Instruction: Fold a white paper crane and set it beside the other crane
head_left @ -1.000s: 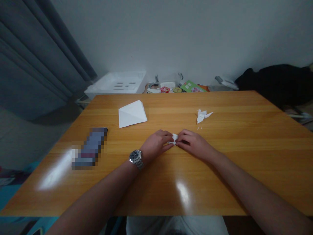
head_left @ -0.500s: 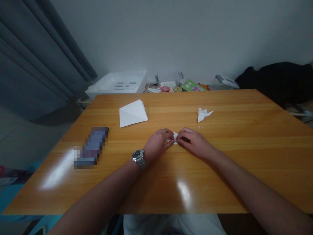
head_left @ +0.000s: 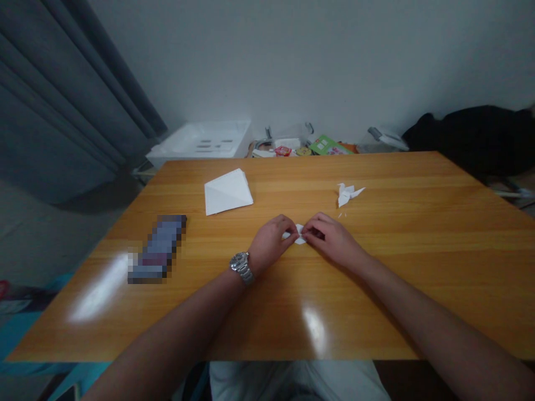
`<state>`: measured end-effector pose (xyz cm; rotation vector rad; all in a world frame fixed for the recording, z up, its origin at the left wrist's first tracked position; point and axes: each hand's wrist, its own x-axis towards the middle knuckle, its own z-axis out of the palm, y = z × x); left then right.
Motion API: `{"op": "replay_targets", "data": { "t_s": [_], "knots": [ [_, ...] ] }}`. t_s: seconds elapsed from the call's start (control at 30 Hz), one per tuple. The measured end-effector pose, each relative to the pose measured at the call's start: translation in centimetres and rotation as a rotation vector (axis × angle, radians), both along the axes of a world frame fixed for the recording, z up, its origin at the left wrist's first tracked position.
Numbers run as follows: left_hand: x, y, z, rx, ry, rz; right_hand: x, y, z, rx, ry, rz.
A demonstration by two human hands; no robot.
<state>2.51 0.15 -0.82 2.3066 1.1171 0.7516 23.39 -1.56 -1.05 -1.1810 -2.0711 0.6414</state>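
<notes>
A small piece of folded white paper (head_left: pixel 300 234) is pinched between my two hands over the middle of the wooden table. My left hand (head_left: pixel 273 238), with a metal watch (head_left: pixel 241 267) on its wrist, grips the paper's left side with thumb and fingertips. On the opposite side, the fingertips of my right hand (head_left: pixel 328 236) are closed on the same piece. My fingers cover much of it, so its full shape is hidden. Beyond my right hand stands a white origami crane (head_left: pixel 349 194), with tiny paper scraps (head_left: pixel 342 215) just in front of it.
A stack of white paper sheets (head_left: pixel 228 192) lies at the back left of the wooden table (head_left: pixel 397 312). A pixelated phone-like object (head_left: pixel 159 248) rests on the left. Behind the far edge are a white foam tray (head_left: pixel 209 139) and a green booklet (head_left: pixel 328 145).
Both hands stay on the folded paper, with slight shifts of the fingers and left wrist. The whole view has moved a little. The crane and the sheets lie as before.
</notes>
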Motion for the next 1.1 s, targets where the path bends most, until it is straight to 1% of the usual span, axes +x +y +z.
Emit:
{"op": "replay_targets", "data": {
  "t_s": [0.3, 0.47, 0.57, 0.7, 0.73, 0.93, 1.1],
  "knots": [
    [0.2, 0.1, -0.1, 0.002, -0.019, 0.013, -0.2, 0.1, -0.1, -0.02, 0.011, -0.051],
    [0.3, 0.0, 0.1, 0.002, 0.012, 0.021, -0.3, 0.3, -0.2, -0.041, 0.019, -0.07],
    [0.1, 0.0, 0.4, 0.048, 0.093, -0.024, -0.2, 0.4, -0.2, -0.04, 0.015, -0.068],
    [-0.5, -0.2, 1.0, 0.165, 0.281, -0.179, 0.2, 0.7, -0.5, 0.003, 0.004, -0.066],
    [-0.6, -0.2, 1.1, 0.183, 0.318, -0.197, 0.4, 0.8, -0.6, 0.016, 0.001, -0.071],
    [-1.0, -0.7, 1.8, 0.187, 0.444, -0.25, 0.7, 1.1, -1.1, 0.039, -0.012, -0.064],
    [-1.1, -1.2, 1.7, 0.237, 0.481, -0.236, 0.6, 1.1, -1.0, 0.049, -0.035, -0.073]
  ]
}}
